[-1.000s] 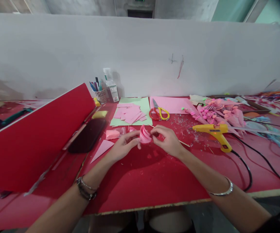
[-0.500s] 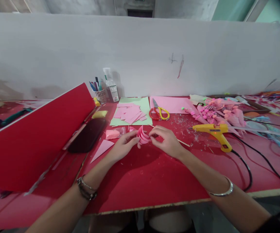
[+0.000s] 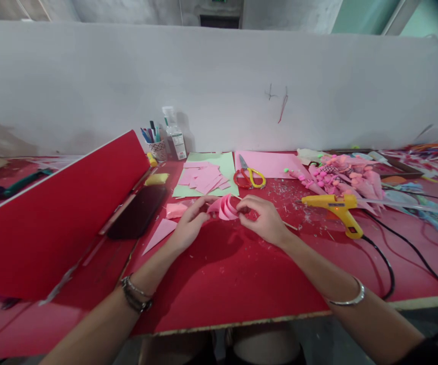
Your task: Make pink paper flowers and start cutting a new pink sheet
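Observation:
Both my hands meet over the middle of the red table (image 3: 242, 284) around a small pink paper flower (image 3: 224, 207) made of curled petals. My left hand (image 3: 190, 223) pinches its left side, fingers closed on the paper. My right hand (image 3: 262, 218) grips its right side with bent fingers. A thin wooden stick (image 3: 289, 225) shows just behind my right hand. A yellow glue gun (image 3: 336, 208) lies to the right, apart from my hands.
A tilted red board (image 3: 59, 213) stands at the left with a dark phone (image 3: 137, 212) beside it. Cut pink squares on green paper (image 3: 206, 177), red-and-yellow scissors (image 3: 248, 176), a pen cup (image 3: 157, 144) and a bottle (image 3: 173, 134) sit behind. Pink finished flowers (image 3: 340, 175) and cords lie right.
The pink flower has been turned and lifted slightly between my fingers, its petals now fanned upward. My left hand shifted a little up and toward the flower; my right hand barely moved.

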Tool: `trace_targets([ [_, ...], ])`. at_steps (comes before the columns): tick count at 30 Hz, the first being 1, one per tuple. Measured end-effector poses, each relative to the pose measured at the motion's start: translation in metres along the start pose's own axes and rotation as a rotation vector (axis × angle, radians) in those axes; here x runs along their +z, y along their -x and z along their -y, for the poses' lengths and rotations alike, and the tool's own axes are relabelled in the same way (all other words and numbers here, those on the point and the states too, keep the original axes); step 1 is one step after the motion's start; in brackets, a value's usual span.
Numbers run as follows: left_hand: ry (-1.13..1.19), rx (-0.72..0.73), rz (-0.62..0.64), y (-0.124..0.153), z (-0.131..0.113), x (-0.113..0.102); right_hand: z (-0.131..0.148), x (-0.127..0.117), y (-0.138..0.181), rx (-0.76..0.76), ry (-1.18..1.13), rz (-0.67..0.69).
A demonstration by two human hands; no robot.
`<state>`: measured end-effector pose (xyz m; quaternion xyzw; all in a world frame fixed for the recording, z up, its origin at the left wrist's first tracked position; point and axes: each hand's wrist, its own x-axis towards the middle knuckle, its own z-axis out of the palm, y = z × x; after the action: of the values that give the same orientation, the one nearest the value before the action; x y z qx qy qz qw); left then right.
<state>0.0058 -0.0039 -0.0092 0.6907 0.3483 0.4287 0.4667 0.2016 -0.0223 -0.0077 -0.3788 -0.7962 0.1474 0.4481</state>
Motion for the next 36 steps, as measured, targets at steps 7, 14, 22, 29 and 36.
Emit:
trace_targets([
  [7, -0.301, 0.059, -0.195, -0.007, 0.013, -0.008, -0.018, -0.002, 0.001, 0.147, 0.154, -0.018],
  [14, -0.984, 0.26, -0.128, -0.015, 0.028, -0.023, -0.036, -0.001, 0.005, 0.31, 0.363, 0.097],
  [22, -1.163, 0.226, -0.139, -0.016, 0.025, -0.025, -0.036, 0.0, 0.006, 0.289, 0.36, 0.068],
  [29, -1.249, 0.212, -0.196, -0.019, 0.025, -0.028, -0.033, 0.0, 0.004, 0.272, 0.321, 0.015],
  [36, -0.648, 0.146, -0.135, -0.018, 0.017, -0.025, -0.012, 0.0, 0.001, 0.148, 0.083, -0.048],
])
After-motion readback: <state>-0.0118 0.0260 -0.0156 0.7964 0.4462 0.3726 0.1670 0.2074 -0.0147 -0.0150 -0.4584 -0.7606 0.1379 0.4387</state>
